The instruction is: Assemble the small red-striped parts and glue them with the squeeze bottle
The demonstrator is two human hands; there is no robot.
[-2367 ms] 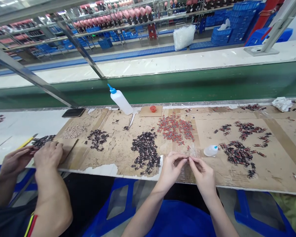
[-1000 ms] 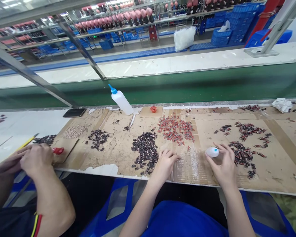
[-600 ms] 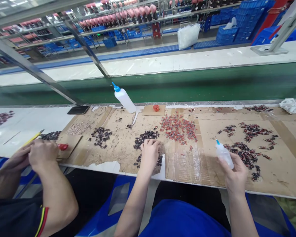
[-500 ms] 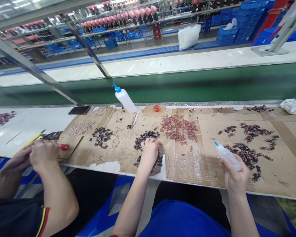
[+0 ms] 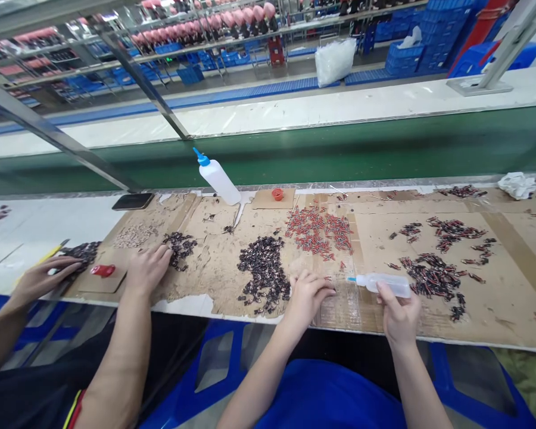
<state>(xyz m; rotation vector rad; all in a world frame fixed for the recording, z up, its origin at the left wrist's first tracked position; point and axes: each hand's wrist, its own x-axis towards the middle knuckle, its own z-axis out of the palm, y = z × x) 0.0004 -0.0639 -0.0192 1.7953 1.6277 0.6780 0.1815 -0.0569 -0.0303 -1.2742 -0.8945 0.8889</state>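
Observation:
My right hand [image 5: 401,313] is wrapped round a clear squeeze bottle [image 5: 388,285], tipped level with its blue nozzle pointing left. Just left of that nozzle, my left hand [image 5: 307,297] rests low over the cardboard [image 5: 352,310], its fingers pinched together. A small dark piece shows at its fingertips, too small to make out well. Beside this hand lies a heap of small black parts [image 5: 264,271]. Small red parts with thin metal pins [image 5: 315,229] are spread beyond both hands. To the right lie joined red-and-black pieces [image 5: 433,275].
A larger white bottle [image 5: 221,182] with a blue nozzle leans at the back, near a red cap [image 5: 277,194]. On the left, a co-worker's hands [image 5: 147,268] are over other black parts [image 5: 181,249]. A phone [image 5: 133,201] and crumpled tissue [image 5: 517,186] lie along the back.
My left hand has left the black heap and moved right. The bottle in my right hand has swung level and moved left towards it. The co-worker's hands have moved apart.

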